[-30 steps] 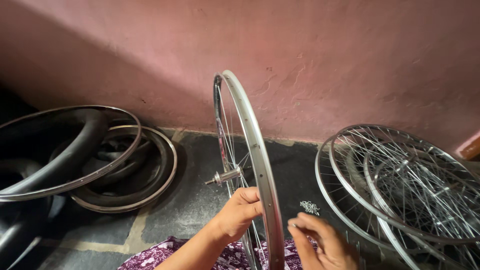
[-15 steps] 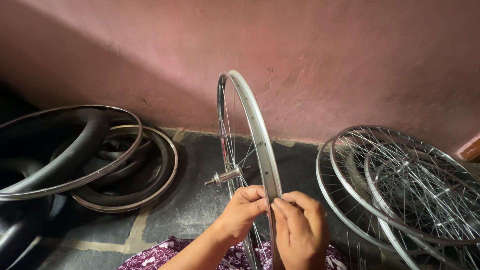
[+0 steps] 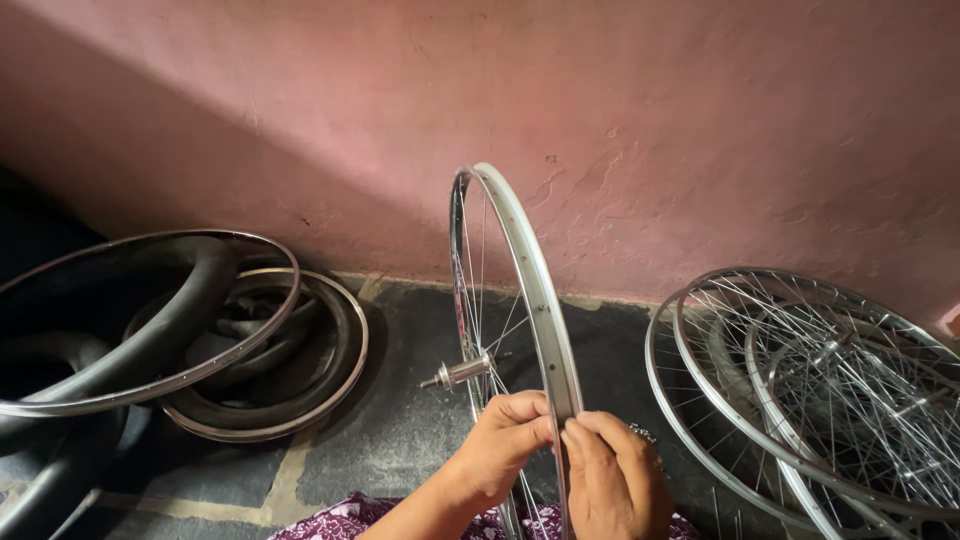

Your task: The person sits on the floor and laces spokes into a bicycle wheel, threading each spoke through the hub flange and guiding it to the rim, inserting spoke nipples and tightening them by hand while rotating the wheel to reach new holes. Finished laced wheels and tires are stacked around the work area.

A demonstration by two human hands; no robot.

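Note:
A silver bicycle wheel rim (image 3: 520, 260) stands upright, edge-on to me, with thin spokes running to a metal hub and axle (image 3: 462, 372). My left hand (image 3: 500, 445) grips the near part of the rim from the left, fingers curled on its edge. My right hand (image 3: 615, 480) presses against the same spot from the right, fingertips pinched at the rim. The two hands touch each other there. What the right fingertips pinch is hidden.
A pink plastered wall (image 3: 650, 130) rises behind. Spoked silver wheels (image 3: 810, 390) lie stacked at right. Bare rims with black tyres and tubes (image 3: 170, 340) lie at left on the dark stone floor (image 3: 400, 420). Purple patterned cloth (image 3: 350, 520) shows at the bottom.
My right hand came up from below right and closed in on the rim beside the left hand. The rim stayed upright, and the view shifted slightly.

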